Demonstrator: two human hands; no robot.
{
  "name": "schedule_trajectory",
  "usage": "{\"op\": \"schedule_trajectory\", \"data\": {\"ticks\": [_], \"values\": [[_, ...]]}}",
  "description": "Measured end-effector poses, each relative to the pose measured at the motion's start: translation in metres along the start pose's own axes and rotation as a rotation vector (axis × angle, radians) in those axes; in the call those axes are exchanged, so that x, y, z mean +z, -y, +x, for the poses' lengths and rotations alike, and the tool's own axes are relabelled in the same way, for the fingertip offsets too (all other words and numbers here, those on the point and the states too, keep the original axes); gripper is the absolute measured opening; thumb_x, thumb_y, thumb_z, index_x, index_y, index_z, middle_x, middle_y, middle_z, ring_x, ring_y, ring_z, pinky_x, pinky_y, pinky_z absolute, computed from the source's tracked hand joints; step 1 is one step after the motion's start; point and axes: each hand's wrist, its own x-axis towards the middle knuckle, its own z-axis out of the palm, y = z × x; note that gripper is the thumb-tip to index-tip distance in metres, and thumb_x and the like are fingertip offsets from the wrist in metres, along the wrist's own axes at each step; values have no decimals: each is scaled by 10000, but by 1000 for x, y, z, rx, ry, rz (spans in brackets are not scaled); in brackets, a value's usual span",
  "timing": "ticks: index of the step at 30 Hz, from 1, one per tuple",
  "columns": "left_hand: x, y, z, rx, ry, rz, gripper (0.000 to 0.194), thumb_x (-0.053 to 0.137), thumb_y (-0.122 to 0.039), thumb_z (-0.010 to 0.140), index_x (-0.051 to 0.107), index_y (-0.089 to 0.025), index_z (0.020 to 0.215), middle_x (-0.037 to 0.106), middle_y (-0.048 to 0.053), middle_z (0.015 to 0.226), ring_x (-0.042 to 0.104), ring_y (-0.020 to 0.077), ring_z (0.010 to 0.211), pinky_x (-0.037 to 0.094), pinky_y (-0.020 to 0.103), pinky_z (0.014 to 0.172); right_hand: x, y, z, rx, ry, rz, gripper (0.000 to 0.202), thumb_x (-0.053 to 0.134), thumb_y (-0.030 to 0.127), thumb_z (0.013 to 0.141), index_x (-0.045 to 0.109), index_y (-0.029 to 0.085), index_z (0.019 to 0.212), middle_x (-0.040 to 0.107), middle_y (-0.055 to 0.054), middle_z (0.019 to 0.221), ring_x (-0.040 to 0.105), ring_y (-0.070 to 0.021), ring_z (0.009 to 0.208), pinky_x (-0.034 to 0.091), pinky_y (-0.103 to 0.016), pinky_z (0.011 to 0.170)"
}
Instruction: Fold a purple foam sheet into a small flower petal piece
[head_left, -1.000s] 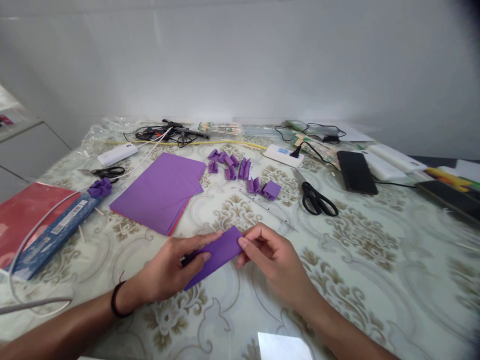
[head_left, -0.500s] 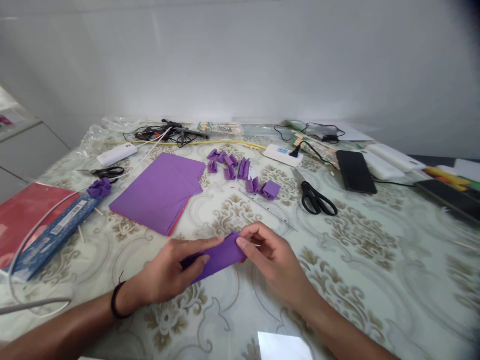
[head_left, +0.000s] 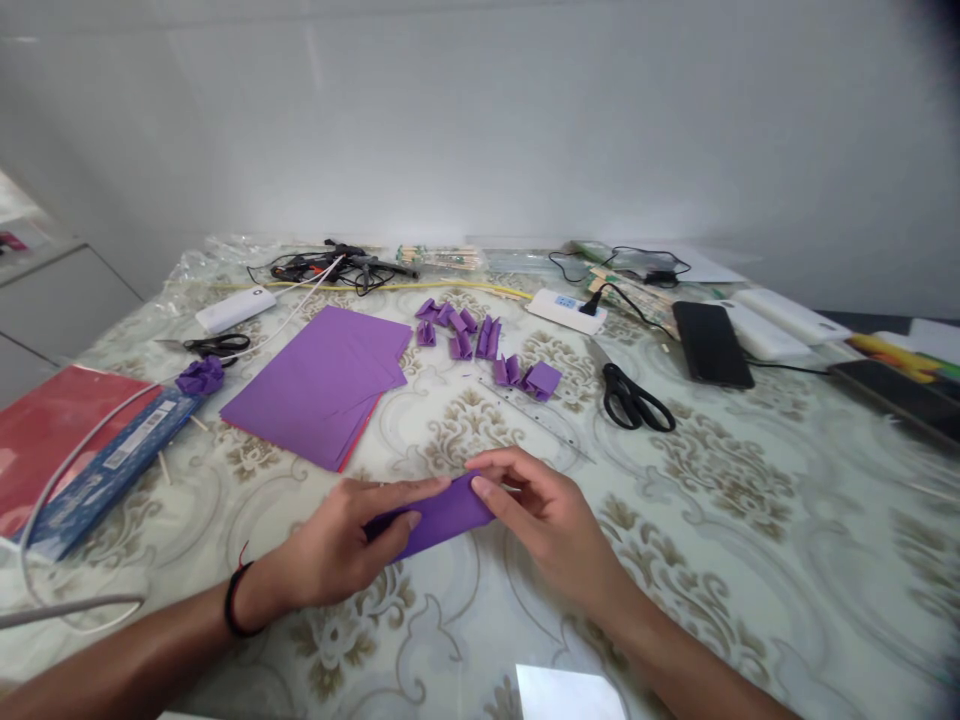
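Note:
A folded strip of purple paper [head_left: 448, 515] is held just above the patterned table [head_left: 510, 610]. My left hand [head_left: 349, 540] pinches its left part between thumb and fingers. At the strip's right end, my right hand [head_left: 544, 525] grips the edge with thumb and index finger. Beyond my hands lie several small folded purple pieces [head_left: 489, 338]. A stack of purple sheets [head_left: 315, 380] rests to the left of them, with a red edge showing underneath. Part of the strip is hidden behind my left fingers.
Black-handled scissors [head_left: 634, 398] and a phone [head_left: 712, 343] lie to the right. A power strip [head_left: 568, 310], cables and wooden sticks are at the back. On the left are a red sheet [head_left: 60, 430], a blue package [head_left: 112, 475], crumpled purple paper [head_left: 200, 376] and other scissors [head_left: 217, 345].
The fingers of my right hand have shifted slightly left along the strip's top edge. The strip's right end sits slightly lower, and both hands still hold it.

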Motion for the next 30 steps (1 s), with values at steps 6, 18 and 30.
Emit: {"op": "schedule_trajectory", "data": {"ticks": [6, 18, 30], "values": [[-1, -2, 0, 7, 5, 6, 422, 579, -168, 1030, 681, -226, 1436, 741, 99, 1376, 777, 224, 1179, 628, 276, 968, 0, -1, 1, -7, 11, -4, 173, 685, 389, 971, 749, 243, 1038, 736, -26, 897, 696, -195, 826, 534, -285, 722], [-1, 0, -2, -59, 56, -17, 438, 572, -208, 1040, 663, -249, 1466, 814, 83, 1250, 804, 229, 1038, 630, 297, 874, 1, 3, -1, -16, 64, -19, 152, 660, 374, 993, 720, 237, 1020, 674, -13, 846, 644, -177, 771, 479, -272, 678], [-2, 4, -3, -105, 109, -80, 421, 584, -278, 1057, 667, -243, 1469, 844, 85, 1107, 777, 222, 919, 596, 266, 757, -1, 5, -5, -4, 96, -74, 211, 599, 411, 1028, 715, 236, 1040, 580, 2, 770, 525, -166, 690, 381, -269, 600]]}}
